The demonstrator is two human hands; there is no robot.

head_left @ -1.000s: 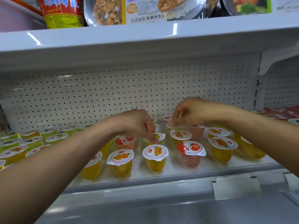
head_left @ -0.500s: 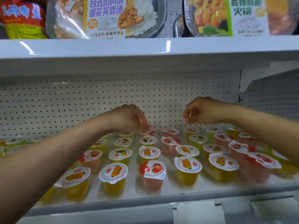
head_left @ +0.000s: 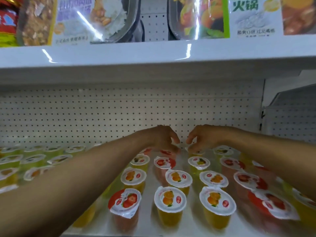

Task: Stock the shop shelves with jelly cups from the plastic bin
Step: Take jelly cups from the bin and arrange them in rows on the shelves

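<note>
jelly cups (head_left: 170,200) stand upright in rows across the white shelf (head_left: 148,218), from a blurred yellow-green group at far left to red-lidded ones at far right. the plastic bin is not in view.

handling, as judged: each cup looks small and light, a thin clear plastic tub sealed with a peel-off foil lid. the walls likely flex under a hard squeeze. the lid tab could lift or tear if used as a handle. recommended hold: thumb and fingers on opposite sides of the stiffer rim just under the lid, or round the upper wall. the smooth plastic may be slippery. closely spaced neighbours could tip if knocked.

left hand (head_left: 160,139): the forearm reaches in diagonally from lower left with the wrist bent down. the fingers are curled over a red-lidded cup (head_left: 166,152) in the back row, near the pegboard (head_left: 102,113). thumb and forefinger bend toward each other; blur hides whether they pinch the rim.

right hand (head_left: 203,137): mirrors the left from the right side, fingers curled above a yellow cup (head_left: 196,152) just beside the red-lidded one. contact likewise cannot be told.
</note>
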